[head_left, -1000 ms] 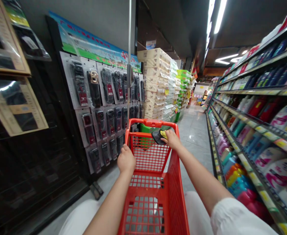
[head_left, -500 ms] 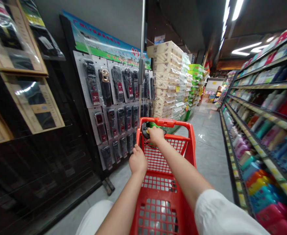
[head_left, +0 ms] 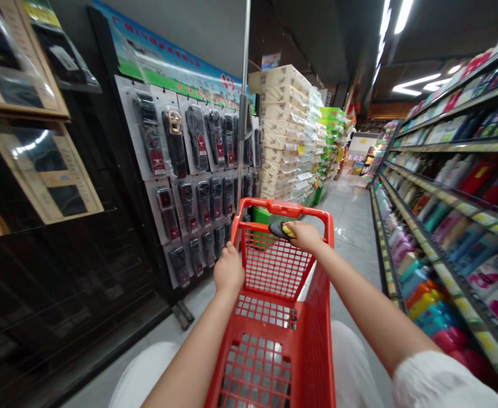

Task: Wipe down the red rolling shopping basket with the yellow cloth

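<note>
A red plastic shopping basket (head_left: pixel 317 306) with mesh panels stands in front of me, its raised handle at the far end. My left hand (head_left: pixel 228 268) is closed around the basket's left rim. In my right hand (head_left: pixel 306 236) is a dark grey and yellow cloth (head_left: pixel 279 229), held against the top of the far mesh panel, just below the handle. The fingers are wrapped on the cloth and partly hidden. Inside the basket only the bare lattice floor shows. A metal telescopic pole (head_left: pixel 244 85) rises beside the basket's far left corner.
On the left, a rack of packaged belts (head_left: pixel 198 141) and a dark display wall with boxed goods (head_left: pixel 45 170). Stacked cream cartons (head_left: pixel 278 130) stand beyond. Shelves of bottles (head_left: pixel 457 215) line the right. Grey tiled floor (head_left: pixel 351 226) runs between.
My right hand has slid the cloth rightward along the far top edge of the basket. My left hand stays on the left rim. The view has shifted slightly.
</note>
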Action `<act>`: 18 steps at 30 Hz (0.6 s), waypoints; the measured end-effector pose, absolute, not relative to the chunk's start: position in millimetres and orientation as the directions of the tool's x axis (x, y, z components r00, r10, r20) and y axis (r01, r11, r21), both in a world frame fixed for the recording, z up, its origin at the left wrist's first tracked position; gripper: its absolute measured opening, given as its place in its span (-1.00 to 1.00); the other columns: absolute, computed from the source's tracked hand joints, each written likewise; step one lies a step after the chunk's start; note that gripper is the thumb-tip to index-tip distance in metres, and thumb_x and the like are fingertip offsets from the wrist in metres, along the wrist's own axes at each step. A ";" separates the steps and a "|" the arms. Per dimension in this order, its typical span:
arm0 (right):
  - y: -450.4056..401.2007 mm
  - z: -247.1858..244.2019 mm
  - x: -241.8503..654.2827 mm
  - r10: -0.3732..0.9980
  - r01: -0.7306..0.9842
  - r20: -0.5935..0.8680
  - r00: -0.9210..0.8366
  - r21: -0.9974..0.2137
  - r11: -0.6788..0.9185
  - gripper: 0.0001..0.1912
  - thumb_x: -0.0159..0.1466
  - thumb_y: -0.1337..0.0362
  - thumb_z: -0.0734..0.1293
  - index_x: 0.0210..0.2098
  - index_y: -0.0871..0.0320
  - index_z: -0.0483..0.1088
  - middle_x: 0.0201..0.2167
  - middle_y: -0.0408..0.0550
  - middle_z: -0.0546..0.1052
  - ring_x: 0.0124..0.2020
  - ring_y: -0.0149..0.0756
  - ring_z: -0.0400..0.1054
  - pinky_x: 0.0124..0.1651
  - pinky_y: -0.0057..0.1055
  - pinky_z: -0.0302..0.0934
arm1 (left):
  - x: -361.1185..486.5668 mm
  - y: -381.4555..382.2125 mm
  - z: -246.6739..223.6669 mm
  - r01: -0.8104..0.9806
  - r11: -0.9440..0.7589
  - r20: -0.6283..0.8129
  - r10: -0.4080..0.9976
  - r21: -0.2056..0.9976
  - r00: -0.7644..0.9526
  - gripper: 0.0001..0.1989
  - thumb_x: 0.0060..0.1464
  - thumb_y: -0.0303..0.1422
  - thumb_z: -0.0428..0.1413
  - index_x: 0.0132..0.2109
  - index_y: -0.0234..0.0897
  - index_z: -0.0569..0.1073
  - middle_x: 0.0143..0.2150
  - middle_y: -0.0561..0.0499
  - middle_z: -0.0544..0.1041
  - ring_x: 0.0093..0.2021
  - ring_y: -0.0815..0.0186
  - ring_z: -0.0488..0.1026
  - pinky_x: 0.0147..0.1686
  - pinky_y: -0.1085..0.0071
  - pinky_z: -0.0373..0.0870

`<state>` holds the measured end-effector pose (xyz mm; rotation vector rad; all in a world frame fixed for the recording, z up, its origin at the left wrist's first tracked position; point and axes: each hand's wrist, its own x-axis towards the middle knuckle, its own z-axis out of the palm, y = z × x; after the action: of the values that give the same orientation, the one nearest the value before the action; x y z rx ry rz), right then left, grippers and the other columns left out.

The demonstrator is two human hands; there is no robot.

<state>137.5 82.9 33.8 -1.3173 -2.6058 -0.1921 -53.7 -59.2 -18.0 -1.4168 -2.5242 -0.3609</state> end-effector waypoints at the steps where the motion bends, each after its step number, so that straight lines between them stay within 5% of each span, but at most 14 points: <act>1: 81.6 34.0 145.8 0.791 0.816 0.235 -0.566 0.020 0.578 -0.55 0.24 0.36 0.29 0.13 0.08 0.35 0.00 0.05 0.48 -0.05 -0.19 0.39 -0.10 -0.38 0.21 | -53.7 -60.3 -17.9 0.863 0.494 0.305 0.809 0.107 -0.502 -0.52 0.25 -0.56 -0.22 0.27 -0.54 0.21 -0.10 -0.30 0.49 -0.21 0.16 0.59 -0.31 0.36 0.49; 7: 67.1 34.5 90.7 0.811 0.833 0.219 -0.543 0.019 0.553 -0.67 0.30 0.39 0.18 0.01 0.14 0.41 -0.09 0.14 0.50 -0.18 -0.17 0.45 -0.16 -0.31 0.25 | -48.1 -63.2 -19.0 0.864 0.483 0.291 0.813 0.144 -0.504 -0.52 0.23 -0.57 -0.23 0.27 -0.53 0.22 -0.10 -0.30 0.50 -0.23 0.16 0.58 -0.33 0.37 0.49; 13: 56.9 32.3 -2.1 0.817 0.866 0.326 -0.475 0.007 0.501 -0.67 0.40 0.26 0.10 0.02 0.11 0.40 0.00 0.17 0.42 -0.01 -0.03 0.37 -0.07 -0.13 0.26 | -46.4 -59.3 -21.4 0.875 0.476 0.319 0.819 0.084 -0.476 -0.49 0.24 -0.58 -0.26 0.29 -0.56 0.20 -0.12 -0.27 0.49 -0.26 0.18 0.58 -0.34 0.36 0.50; 18: 64.5 29.6 37.4 0.778 0.816 0.287 -0.558 0.021 0.577 -0.62 0.42 0.25 0.08 0.16 0.00 0.30 0.06 0.07 0.41 -0.04 -0.15 0.37 -0.09 -0.27 0.25 | -46.4 -55.5 -20.9 0.880 0.470 0.330 0.821 0.074 -0.466 -0.49 0.25 -0.56 -0.25 0.30 -0.58 0.18 -0.11 -0.30 0.48 -0.25 0.17 0.58 -0.34 0.36 0.48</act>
<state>37.4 64.5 29.6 -1.3215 -2.5635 -0.2218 -46.4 -55.5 -20.9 -1.4604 -2.4710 -0.3432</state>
